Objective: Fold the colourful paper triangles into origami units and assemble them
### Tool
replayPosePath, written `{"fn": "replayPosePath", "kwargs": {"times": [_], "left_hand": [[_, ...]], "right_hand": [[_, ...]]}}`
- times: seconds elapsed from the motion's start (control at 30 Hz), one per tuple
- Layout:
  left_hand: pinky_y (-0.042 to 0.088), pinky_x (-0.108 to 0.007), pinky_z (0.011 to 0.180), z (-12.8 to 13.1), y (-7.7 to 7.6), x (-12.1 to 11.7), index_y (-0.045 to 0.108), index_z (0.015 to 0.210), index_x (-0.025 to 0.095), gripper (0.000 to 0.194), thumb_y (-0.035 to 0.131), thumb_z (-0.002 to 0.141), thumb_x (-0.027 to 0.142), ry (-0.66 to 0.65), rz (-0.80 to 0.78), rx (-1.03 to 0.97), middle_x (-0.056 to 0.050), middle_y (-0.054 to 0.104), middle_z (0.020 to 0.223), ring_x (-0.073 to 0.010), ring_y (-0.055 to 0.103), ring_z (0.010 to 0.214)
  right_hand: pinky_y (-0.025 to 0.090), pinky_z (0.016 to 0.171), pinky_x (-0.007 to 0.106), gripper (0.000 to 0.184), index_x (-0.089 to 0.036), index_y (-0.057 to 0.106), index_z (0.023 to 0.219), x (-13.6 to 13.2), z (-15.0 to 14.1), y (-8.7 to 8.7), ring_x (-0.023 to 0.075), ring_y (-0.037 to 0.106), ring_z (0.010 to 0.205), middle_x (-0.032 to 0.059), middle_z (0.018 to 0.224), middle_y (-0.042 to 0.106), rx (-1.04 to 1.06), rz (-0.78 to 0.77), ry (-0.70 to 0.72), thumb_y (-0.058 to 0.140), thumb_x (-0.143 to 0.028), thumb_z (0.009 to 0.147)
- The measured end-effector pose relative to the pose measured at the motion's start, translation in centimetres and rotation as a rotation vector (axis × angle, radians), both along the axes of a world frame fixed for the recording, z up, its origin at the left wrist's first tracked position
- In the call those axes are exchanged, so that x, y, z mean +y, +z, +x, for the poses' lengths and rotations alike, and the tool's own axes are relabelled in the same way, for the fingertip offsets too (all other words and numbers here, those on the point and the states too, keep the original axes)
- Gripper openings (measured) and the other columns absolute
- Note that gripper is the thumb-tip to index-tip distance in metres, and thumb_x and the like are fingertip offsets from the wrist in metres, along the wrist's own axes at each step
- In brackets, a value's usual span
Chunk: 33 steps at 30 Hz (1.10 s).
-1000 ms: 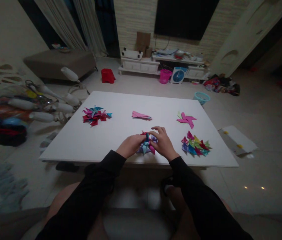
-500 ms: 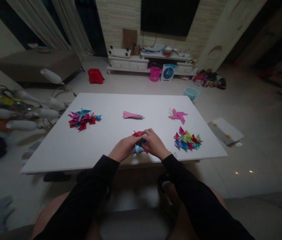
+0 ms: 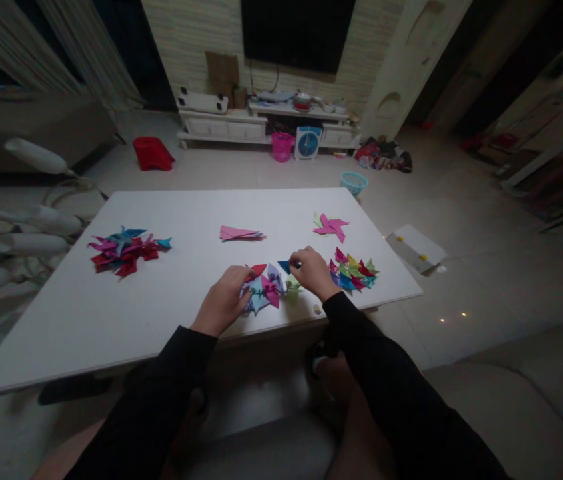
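My right hand pinches a dark blue origami paper crane just above the white table. My left hand has its fingertips closed on a red origami paper crane. Below and between my hands lies a cluster of paper cranes in pink, purple and light blue, near the table's front edge. A pale green paper crane sits just under my right hand. The fine folds are too small to make out.
On the white table lie a red, pink and blue origami pile, a stack of folded pink paper, a pink folded pinwheel shape and a multicoloured origami pile. A turquoise basket stands behind on the floor.
My hands have moved apart; the right one has gone rightwards with the blue crane, uncovering the cluster between them. The view has turned right.
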State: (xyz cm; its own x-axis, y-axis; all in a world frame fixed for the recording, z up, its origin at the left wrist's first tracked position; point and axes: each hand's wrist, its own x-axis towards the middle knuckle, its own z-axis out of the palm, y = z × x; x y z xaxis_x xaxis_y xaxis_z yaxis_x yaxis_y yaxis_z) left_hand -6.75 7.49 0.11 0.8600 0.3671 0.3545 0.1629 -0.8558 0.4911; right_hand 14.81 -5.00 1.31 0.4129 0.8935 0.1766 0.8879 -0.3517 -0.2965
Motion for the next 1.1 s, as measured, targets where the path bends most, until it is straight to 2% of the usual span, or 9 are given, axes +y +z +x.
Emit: {"fn": "replayPosePath", "kwargs": {"times": [0.17,0.27,0.37,0.53,0.7,0.8,0.9,0.97,1.1], "left_hand": [[0.05,-0.041,0.095,0.0,0.6,0.0,0.056,0.11,0.021,0.032,0.053,0.081,0.007,-0.006,-0.009,-0.007,-0.009,0.063,0.11,-0.0261,0.058,0.109],[0.05,-0.04,0.094,0.0,1.2,-0.1,0.056,0.108,0.021,0.029,0.053,0.083,0.008,0.003,-0.014,-0.011,-0.009,0.063,0.11,-0.0259,0.058,0.108],[0.05,-0.04,0.091,0.1,1.8,0.0,0.056,0.107,0.02,0.026,0.054,0.084,0.009,-0.004,-0.019,-0.011,-0.009,0.063,0.106,-0.0254,0.058,0.105],[0.049,-0.039,0.089,-0.1,1.9,0.2,0.056,0.108,0.021,0.026,0.055,0.085,0.009,-0.003,-0.027,-0.008,-0.008,0.062,0.103,-0.0251,0.057,0.103],[0.049,-0.038,0.091,-0.9,2.1,0.2,0.056,0.107,0.021,0.022,0.053,0.087,0.011,0.003,-0.052,0.023,-0.008,0.062,0.106,-0.0244,0.056,0.106],[0.049,-0.036,0.09,-1.3,2.6,0.0,0.056,0.106,0.021,0.021,0.052,0.088,0.011,0.011,-0.049,0.036,-0.007,0.063,0.106,-0.0228,0.056,0.104],[0.049,-0.034,0.088,-1.8,3.1,-0.1,0.056,0.105,0.02,0.019,0.052,0.089,0.012,0.013,-0.053,0.03,-0.006,0.062,0.103,-0.0217,0.056,0.101],[0.049,-0.034,0.087,-2.1,3.4,-0.2,0.056,0.103,0.02,0.017,0.052,0.089,0.012,0.019,-0.063,0.012,-0.006,0.062,0.101,-0.0215,0.056,0.1],[0.049,-0.033,0.088,-2.8,4.0,-0.2,0.057,0.1,0.02,0.017,0.052,0.087,0.011,0.047,-0.086,-0.049,-0.006,0.063,0.099,-0.0216,0.057,0.1]], "right_hand": [[0.041,0.075,0.028,0.017,-0.021,0.076,0.089,-3.6,6.4,-1.0,0.0204,0.061,0.086,0.0075,0.089,0.072,0.0,-0.013,-0.405,0.06,-0.023,0.084],[0.041,0.074,0.028,0.021,-0.021,0.078,0.09,-5.3,9.4,-2.5,0.0206,0.063,0.088,0.0081,0.092,0.075,-0.015,-0.013,-0.546,0.058,-0.025,0.084],[0.041,0.075,0.027,0.025,-0.02,0.078,0.095,-5.2,11.6,-3.9,0.0209,0.064,0.092,0.0099,0.098,0.076,-0.041,-0.041,-0.602,0.057,-0.026,0.085],[0.042,0.08,0.027,0.028,-0.017,0.079,0.101,-2.3,13.8,-5.7,0.0217,0.063,0.099,0.0145,0.105,0.075,-0.051,-0.177,-0.589,0.057,-0.026,0.085],[0.044,0.073,0.03,0.026,-0.014,0.08,0.093,-0.9,14.7,-6.8,0.0237,0.067,0.088,0.0179,0.096,0.075,-0.008,-0.307,-0.608,0.061,-0.021,0.078],[0.046,0.073,0.031,0.021,-0.014,0.08,0.085,-0.9,15.1,-6.7,0.0268,0.068,0.088,0.0181,0.092,0.075,-0.001,-0.377,-0.592,0.065,-0.022,0.074],[0.047,0.078,0.034,0.025,-0.015,0.078,0.093,-0.1,14.6,-5.8,0.0292,0.067,0.096,0.0173,0.102,0.074,-0.067,-0.363,-0.576,0.063,-0.027,0.077],[0.047,0.083,0.036,0.027,-0.014,0.076,0.096,1.3,13.3,-5.0,0.0295,0.065,0.098,0.0176,0.104,0.072,-0.113,-0.289,-0.477,0.061,-0.026,0.079],[0.046,0.089,0.036,0.024,-0.011,0.074,0.095,6.5,8.4,-3.9,0.0261,0.063,0.096,0.017,0.101,0.07,-0.107,-0.161,-0.14,0.058,-0.022,0.081]]}}
